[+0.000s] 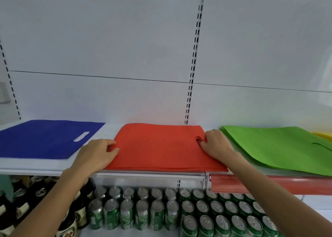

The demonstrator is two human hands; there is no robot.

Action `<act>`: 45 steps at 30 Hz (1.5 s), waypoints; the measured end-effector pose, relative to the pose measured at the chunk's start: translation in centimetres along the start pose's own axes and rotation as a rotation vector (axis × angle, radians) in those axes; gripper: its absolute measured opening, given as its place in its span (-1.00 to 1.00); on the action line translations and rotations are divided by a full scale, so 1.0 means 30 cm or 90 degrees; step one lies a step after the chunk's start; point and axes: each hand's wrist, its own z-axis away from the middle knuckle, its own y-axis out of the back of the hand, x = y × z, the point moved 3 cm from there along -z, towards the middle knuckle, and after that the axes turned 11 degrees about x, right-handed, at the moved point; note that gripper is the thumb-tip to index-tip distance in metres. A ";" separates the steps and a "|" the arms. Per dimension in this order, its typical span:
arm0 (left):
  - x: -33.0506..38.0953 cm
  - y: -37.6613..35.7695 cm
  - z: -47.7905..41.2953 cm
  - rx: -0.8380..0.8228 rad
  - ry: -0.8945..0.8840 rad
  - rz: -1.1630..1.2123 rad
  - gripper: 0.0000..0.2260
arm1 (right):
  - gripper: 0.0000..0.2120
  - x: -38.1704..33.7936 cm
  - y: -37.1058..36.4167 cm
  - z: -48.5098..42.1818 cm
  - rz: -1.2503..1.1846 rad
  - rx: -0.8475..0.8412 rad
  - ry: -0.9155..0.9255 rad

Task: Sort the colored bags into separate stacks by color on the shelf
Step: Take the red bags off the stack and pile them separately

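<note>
SHELF CONTENTS, top level, L to R:

1. Blue bag (pixel 45 139): lies flat at the L end of the white shelf (pixel 45 166). Handle slot (pixel 81 136) faces the middle. Looks like a single pc; can't tell if more lie under it. Apart from item 2, w/ bare shelf between.

2. Red bags (pixel 158 147): a stack of several, layered edges visible along the front. Sits mid-shelf, front edge at the shelf lip. Handle hole (pixel 198 140) on the R side.
 - Left hand (pixel 95 154): at the stack's L edge, fingers curled, thumb and fingertips pinching that edge.
 - Right hand (pixel 217 145): on the stack's R side, fingers bent, one fingertip hooked into the handle hole, the rest pressing on the cloth beside it.

3. Green bags (pixel 278 147): a stack of several, fanned a little at the back corner. Just R of the red, near but not touching it.

4. Yellow bag (pixel 323 134): only a sliver shows at the far R edge, behind the green.

FIXTURES: slotted upright (pixel 193 66) on the white back panel, behind the red stack. Red strip (pixel 269 184) along the shelf front, R half.

LOWER LEVEL: green cans (pixel 161 213) in rows, ctr and R. Dark bottles (pixel 27 200) at L, partly behind the L forearm.
</note>
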 end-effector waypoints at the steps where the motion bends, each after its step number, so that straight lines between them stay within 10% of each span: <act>1: 0.002 -0.002 0.003 -0.007 -0.001 -0.008 -0.66 | -0.68 0.005 0.000 0.003 0.000 -0.002 0.000; 13: 0.307 0.012 -0.066 0.050 -0.132 0.037 -0.67 | -0.68 0.191 0.253 -0.013 -0.020 0.137 -0.018; 45: 2.439 -0.713 0.326 -0.041 -0.315 0.155 -0.63 | -0.68 2.203 0.798 -0.016 0.018 0.156 -0.130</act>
